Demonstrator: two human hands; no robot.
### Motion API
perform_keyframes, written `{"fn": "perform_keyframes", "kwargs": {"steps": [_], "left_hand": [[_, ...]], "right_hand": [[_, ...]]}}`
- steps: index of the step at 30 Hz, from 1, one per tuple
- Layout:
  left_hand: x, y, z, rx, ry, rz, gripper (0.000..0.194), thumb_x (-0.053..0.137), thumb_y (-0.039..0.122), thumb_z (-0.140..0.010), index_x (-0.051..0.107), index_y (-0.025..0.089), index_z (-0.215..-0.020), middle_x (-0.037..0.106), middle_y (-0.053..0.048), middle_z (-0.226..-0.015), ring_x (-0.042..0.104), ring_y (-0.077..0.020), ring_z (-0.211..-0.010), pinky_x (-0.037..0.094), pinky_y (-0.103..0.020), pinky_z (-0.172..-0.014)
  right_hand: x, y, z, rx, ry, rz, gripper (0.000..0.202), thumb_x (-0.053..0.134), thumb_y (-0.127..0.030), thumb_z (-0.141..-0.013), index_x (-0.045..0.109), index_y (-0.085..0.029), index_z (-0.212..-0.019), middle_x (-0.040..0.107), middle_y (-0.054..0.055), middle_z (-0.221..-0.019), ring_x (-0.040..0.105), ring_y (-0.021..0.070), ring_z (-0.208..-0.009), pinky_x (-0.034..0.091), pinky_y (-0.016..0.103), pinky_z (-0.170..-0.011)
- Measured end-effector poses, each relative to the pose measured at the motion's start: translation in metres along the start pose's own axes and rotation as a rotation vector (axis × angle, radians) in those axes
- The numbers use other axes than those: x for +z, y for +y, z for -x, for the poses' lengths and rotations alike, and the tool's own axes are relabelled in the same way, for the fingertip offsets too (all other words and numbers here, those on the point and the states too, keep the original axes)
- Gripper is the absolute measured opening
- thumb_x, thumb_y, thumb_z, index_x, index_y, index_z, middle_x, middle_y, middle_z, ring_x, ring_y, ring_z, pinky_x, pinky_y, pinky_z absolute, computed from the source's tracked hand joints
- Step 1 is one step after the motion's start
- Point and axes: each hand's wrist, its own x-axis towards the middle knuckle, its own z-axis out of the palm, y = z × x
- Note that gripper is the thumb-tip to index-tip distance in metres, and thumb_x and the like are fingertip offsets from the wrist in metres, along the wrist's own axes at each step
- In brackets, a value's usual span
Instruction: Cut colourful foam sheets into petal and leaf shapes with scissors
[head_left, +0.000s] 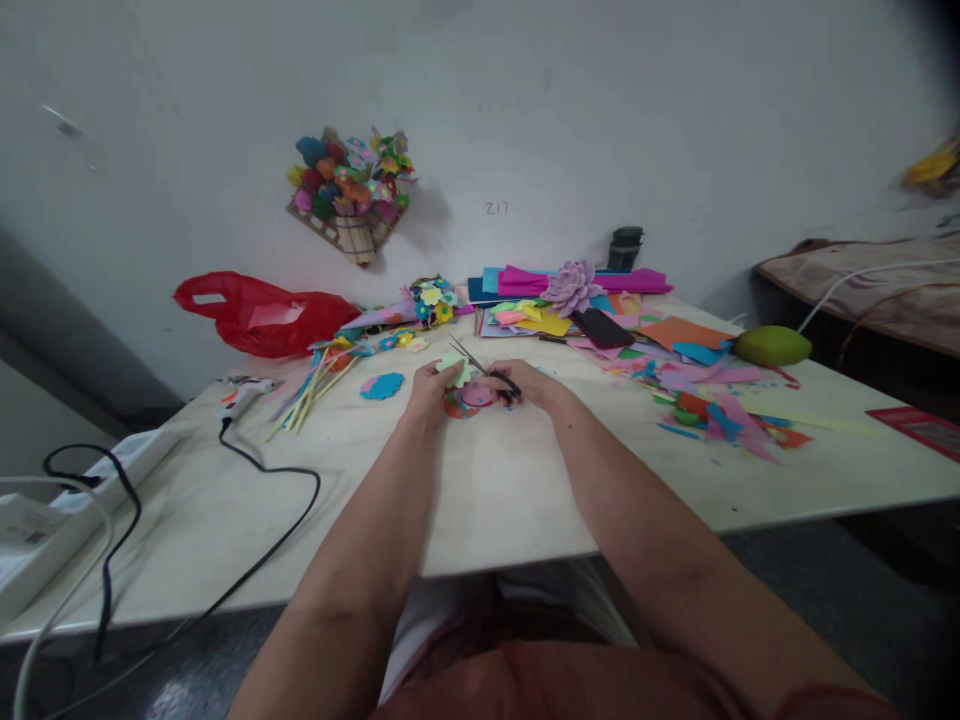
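Note:
Near the middle of the white table (510,500), my left hand (431,388) is closed on a pale green scalloped paper piece (454,370). My right hand (521,384) grips black-handled scissors (504,380); their blades point up and left, parted, beside the green paper. Under and between the hands lie a pink round paper piece (476,394) and an orange one (459,407). A blue scalloped paper piece (384,386) rests on the table left of my left hand.
A red plastic bag (262,315) and paper strips (319,385) lie left. A corded white glue gun (246,398) is beside a power strip (112,480). Colored paper scraps (727,420), a black phone (601,327) and a green oval object (772,346) lie right.

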Motion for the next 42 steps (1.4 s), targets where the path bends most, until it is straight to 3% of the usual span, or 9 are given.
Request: {"fn": "perform_keyframes", "kwargs": {"steps": [20, 42], "left_hand": [[-0.0040, -0.0023, -0.0014, -0.079, -0.103, 0.072, 0.032, 0.082, 0.024, -0.051, 0.064, 0.010, -0.074, 0.067, -0.007, -0.065, 0.067, -0.0192, -0.066, 0.053, -0.029, -0.066], [-0.0042, -0.0026, -0.0024, -0.072, -0.070, 0.072, 0.031, 0.080, 0.023, -0.050, 0.065, 0.009, -0.073, 0.068, -0.008, -0.066, 0.066, -0.0201, -0.068, 0.053, -0.030, -0.066]], "right_hand": [[-0.0042, -0.0024, 0.0044, -0.024, -0.076, -0.012, 0.019, 0.062, -0.032, -0.077, 0.055, -0.014, -0.072, 0.056, -0.002, -0.055, 0.048, 0.0057, -0.039, 0.027, 0.016, -0.029], [-0.0040, 0.0001, 0.0024, -0.006, -0.064, 0.031, 0.027, 0.061, -0.038, -0.077, 0.051, -0.016, -0.066, 0.050, -0.004, -0.046, 0.042, 0.0051, -0.035, 0.024, 0.017, -0.032]]}}
